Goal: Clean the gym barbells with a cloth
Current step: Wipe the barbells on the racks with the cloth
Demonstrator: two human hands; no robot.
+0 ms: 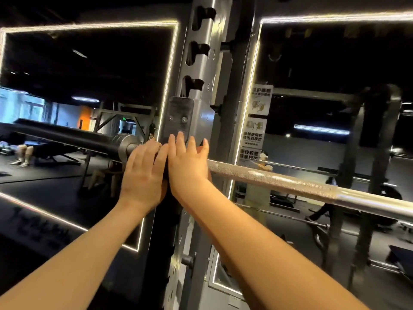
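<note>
Barbell (pixel 290 184) lies across the rack upright (pixel 201 74), seated at the hook plate (pixel 181 117). Knurled shaft runs out to the right, dark sleeve (pixel 67 135) to the left. Both hands are on the bar right at the hook, side by side and touching. Left hand (pixel 143 173) lies flat with fingers straight, just beside the collar (pixel 125 144). Right hand (pixel 187 162) has its fingers spread and straight, tips against the plate. Neither is clenched. A dark patch (pixel 165 175) shows between and under the hands: cloth or rack padding, cannot tell. LED-edged mirrors sit on both sides, and signs (pixel 259 101) are stuck on the right one.
</note>
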